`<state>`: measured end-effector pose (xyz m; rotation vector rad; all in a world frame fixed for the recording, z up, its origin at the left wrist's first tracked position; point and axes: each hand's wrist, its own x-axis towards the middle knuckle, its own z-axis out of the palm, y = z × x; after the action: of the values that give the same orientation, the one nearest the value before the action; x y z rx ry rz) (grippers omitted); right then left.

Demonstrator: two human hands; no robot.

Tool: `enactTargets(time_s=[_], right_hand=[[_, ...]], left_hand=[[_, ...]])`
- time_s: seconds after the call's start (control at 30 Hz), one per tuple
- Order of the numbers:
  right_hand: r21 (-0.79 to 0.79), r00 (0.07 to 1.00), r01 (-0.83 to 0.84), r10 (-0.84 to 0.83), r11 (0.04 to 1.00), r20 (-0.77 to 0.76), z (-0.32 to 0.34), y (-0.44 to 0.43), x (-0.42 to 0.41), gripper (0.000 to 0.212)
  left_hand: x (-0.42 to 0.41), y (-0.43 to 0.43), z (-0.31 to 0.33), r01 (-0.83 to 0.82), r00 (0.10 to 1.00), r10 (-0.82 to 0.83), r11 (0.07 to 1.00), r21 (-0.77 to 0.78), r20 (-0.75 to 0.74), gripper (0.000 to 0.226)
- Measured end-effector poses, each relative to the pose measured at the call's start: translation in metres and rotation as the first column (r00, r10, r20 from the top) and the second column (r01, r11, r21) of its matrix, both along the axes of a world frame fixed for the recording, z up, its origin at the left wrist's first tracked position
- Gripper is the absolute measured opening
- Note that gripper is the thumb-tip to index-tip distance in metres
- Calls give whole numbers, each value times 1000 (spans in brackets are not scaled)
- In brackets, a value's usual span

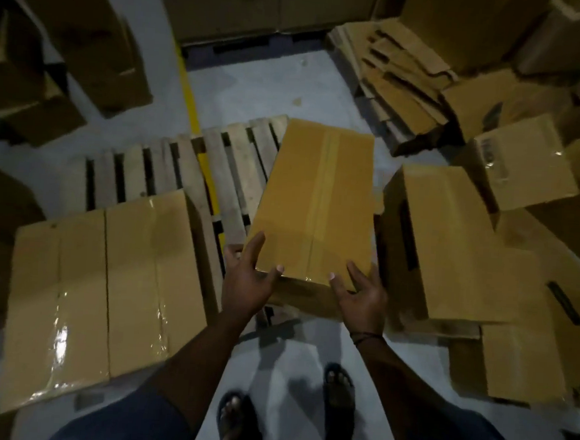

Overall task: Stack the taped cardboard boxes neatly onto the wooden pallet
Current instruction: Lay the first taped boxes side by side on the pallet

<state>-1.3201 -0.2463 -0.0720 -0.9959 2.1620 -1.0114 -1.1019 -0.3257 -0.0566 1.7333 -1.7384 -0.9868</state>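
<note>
Grey concrete floor [263,91] with a yellow line [191,96] fills my dim view, with flattened cartons [401,80] heaped at the upper right. At centre frame lies the wooden pallet [182,174], its slats bare across the top. Two taped boxes [106,275] already sit side by side on its lower-left part. The taped box in hand [317,201] lies straight ahead of me. Its long axis runs away from my hands and leans slightly toward the upper right, its tape seam [321,194] following that line. My left hand [248,278] cups the near left corner, fingers fairly straight along the top. My right hand [362,293] cups the near right corner the same way. Both are spread rather than clenched and equally near. I cannot tell whether the box's weight is down yet. I judge it needs swinging left, parallel and snug against the seated pair, clear of the loose boxes [451,245] on the right.
</note>
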Motion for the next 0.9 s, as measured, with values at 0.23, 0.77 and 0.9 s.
enactTargets(time_s=[0.23, 0.77, 0.9], right_hand=[[80, 962, -273, 274, 959, -2, -59, -44, 20, 61], [209, 816, -571, 576, 794, 44, -206, -71, 47, 64], [302, 770, -610, 638, 733, 7, -221, -65, 46, 63]], left_hand=[[38, 19, -62, -245, 969, 247, 966, 78, -15, 73], [73, 49, -209, -429, 903, 411, 881, 200, 123, 76], [75, 58, -219, -375, 914, 304, 886, 271, 270, 74]])
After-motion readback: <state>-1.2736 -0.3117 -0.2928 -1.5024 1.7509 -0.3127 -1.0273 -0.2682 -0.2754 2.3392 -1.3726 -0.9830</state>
